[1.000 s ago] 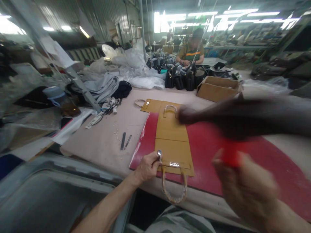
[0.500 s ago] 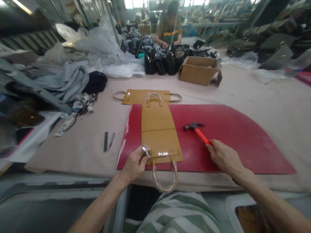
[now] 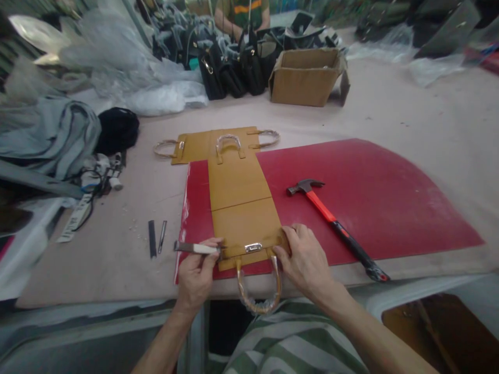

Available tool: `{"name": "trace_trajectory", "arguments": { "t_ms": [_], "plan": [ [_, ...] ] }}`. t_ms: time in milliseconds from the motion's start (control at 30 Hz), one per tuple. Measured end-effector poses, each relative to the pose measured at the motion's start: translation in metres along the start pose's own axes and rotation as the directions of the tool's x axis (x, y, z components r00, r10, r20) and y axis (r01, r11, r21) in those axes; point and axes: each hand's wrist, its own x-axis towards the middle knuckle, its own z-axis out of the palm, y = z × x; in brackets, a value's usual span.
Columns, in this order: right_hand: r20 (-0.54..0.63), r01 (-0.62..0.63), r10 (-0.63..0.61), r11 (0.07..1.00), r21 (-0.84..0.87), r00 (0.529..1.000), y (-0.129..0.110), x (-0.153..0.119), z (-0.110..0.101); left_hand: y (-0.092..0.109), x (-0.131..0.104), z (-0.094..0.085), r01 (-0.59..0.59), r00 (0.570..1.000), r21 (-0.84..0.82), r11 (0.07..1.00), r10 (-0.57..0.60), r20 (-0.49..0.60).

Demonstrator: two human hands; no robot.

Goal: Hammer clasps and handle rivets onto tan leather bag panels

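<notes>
A tan leather bag panel (image 3: 240, 182) lies with its near end toward me, a silver clasp (image 3: 253, 248) and a plastic-wrapped handle (image 3: 259, 306) at that end. My left hand (image 3: 197, 275) is closed around a metal punch (image 3: 195, 248), tilted nearly flat, at the panel's lower left corner. At the lower right corner, my right hand (image 3: 306, 259) grips the panel's edge, thumb near the handle's base. The claw hammer (image 3: 331, 221), red and black, rests on the red board (image 3: 374, 197) to the right, untouched by either hand.
Two slim metal tools (image 3: 152, 239) lie left of the board. Another tan panel section (image 3: 195, 144) with handles extends behind. Further back are a cardboard box (image 3: 304, 78), black bags (image 3: 230, 72), plastic wrapping (image 3: 159, 93) and a person (image 3: 241, 15).
My right hand has let go of the hammer and moved left onto the panel's edge. The punch in my left hand has tipped from upright to sideways. The view has dipped.
</notes>
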Motion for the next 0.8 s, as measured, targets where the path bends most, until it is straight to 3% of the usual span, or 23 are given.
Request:
{"name": "trace_trajectory", "arguments": {
  "t_ms": [67,100,167,267,433,633,800],
  "plan": [
    [0.054,-0.079,0.078,0.996,0.029,0.996,0.003,-0.003,-0.004,0.000,0.001,-0.001,0.182,0.981,-0.103,0.978,-0.188,-0.055],
    [0.077,-0.106,0.101,0.993,0.057,0.992,0.004,-0.005,-0.005,0.003,0.003,0.000,0.217,0.971,-0.151,0.964,-0.229,-0.065],
    [0.094,-0.148,0.137,0.982,0.120,0.986,0.004,-0.008,-0.005,0.013,0.009,0.007,0.230,0.968,-0.232,0.945,-0.248,-0.050],
    [0.093,-0.196,0.181,0.962,0.192,0.979,0.003,-0.009,-0.004,0.034,0.022,0.030,0.247,0.968,-0.333,0.910,-0.246,0.047],
    [0.147,-0.292,0.254,0.879,0.377,0.956,0.004,-0.002,-0.007,0.047,0.034,0.070,0.288,0.953,-0.341,0.895,-0.232,0.198],
    [0.413,-0.456,0.203,0.508,0.731,0.888,0.010,0.008,-0.002,0.032,0.030,0.067,0.283,0.958,-0.474,0.834,-0.223,0.180],
    [0.471,-0.469,0.056,0.250,0.847,0.880,0.002,0.012,-0.005,0.034,0.031,0.063,0.314,0.949,-0.545,0.777,-0.249,0.193]
  ]
}}
